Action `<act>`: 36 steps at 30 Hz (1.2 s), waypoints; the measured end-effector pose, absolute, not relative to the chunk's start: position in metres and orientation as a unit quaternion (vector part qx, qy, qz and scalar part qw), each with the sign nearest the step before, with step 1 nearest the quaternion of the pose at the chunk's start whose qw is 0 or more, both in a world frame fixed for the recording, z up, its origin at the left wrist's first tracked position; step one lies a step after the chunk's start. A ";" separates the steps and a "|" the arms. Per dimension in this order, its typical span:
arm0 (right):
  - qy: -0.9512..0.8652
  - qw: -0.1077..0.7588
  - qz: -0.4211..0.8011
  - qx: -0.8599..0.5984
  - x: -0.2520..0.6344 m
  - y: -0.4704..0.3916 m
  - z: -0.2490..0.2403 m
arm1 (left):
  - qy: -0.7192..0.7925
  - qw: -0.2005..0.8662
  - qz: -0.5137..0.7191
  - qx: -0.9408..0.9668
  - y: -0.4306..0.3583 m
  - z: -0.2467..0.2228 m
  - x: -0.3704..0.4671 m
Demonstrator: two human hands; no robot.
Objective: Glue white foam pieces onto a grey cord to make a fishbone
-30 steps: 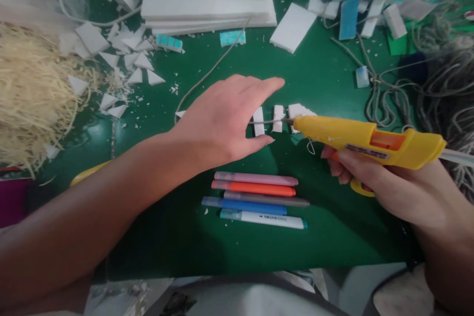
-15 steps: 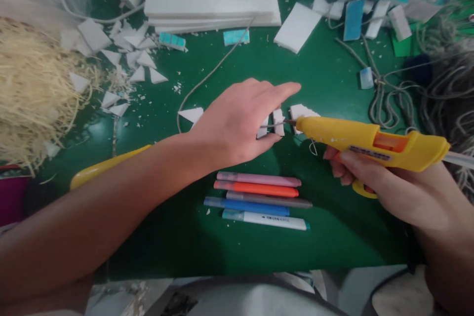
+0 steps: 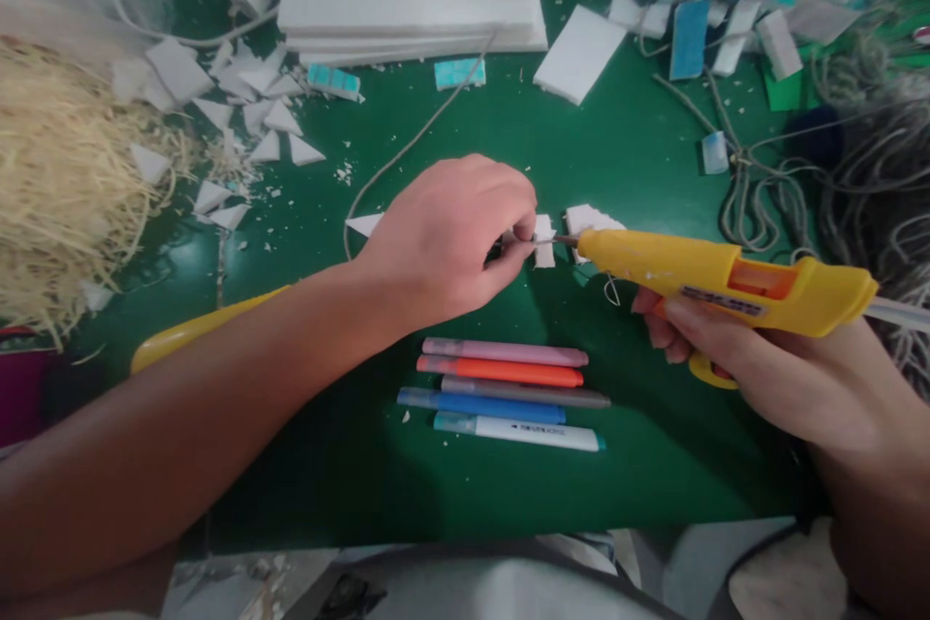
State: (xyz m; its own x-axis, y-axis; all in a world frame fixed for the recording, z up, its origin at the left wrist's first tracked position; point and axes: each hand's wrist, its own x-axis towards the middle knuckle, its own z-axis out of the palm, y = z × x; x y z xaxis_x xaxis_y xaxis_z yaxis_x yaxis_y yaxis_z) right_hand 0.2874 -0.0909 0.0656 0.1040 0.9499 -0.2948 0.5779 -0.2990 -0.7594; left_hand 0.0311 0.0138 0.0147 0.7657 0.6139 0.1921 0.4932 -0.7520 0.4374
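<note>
My right hand is wrapped round a yellow hot glue gun, its metal nozzle pointing left. My left hand is closed in a pinch on a grey cord, which loops in from the back and passes under the palm. The cord's end lies right by the nozzle tip, over a small white foam piece. A larger white foam block lies partly behind the nozzle. From under my left hand pokes a white foam triangle.
Several markers lie in front of my hands. White foam boards are stacked at the back. Straw-like shreds and foam scraps cover the left; tangled grey yarn and blue-white pieces crowd the right.
My left forefinger, stretched out before, has curled down, and the fingers now pinch the cord beside the nozzle. The glue gun has hardly moved.
</note>
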 end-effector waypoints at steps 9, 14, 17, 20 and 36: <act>-0.572 0.225 0.385 -0.688 0.294 -0.093 0.064 | 0.322 0.171 0.160 0.917 0.013 0.019 0.033; -0.575 0.242 0.378 -0.684 0.291 -0.092 0.063 | 0.311 0.179 0.169 0.918 0.012 0.018 0.029; -0.554 0.256 0.394 -0.687 0.288 -0.090 0.064 | 0.300 0.179 0.148 0.925 0.012 0.017 0.029; -0.542 0.260 0.399 -0.693 0.286 -0.088 0.066 | 0.298 0.172 0.132 0.930 0.012 0.017 0.031; -0.483 0.252 0.448 -0.709 0.289 -0.091 0.065 | 0.448 0.145 -0.094 0.877 0.014 0.077 0.007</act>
State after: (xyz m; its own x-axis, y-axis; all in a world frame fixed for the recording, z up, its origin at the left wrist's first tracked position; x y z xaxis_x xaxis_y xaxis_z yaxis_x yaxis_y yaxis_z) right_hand 0.2893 -0.0913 0.0649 0.1319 0.9112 -0.3902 0.4593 -0.4050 -0.7906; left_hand 0.0066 0.0143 0.0773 0.5810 0.7588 -0.2945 0.8132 -0.5565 0.1705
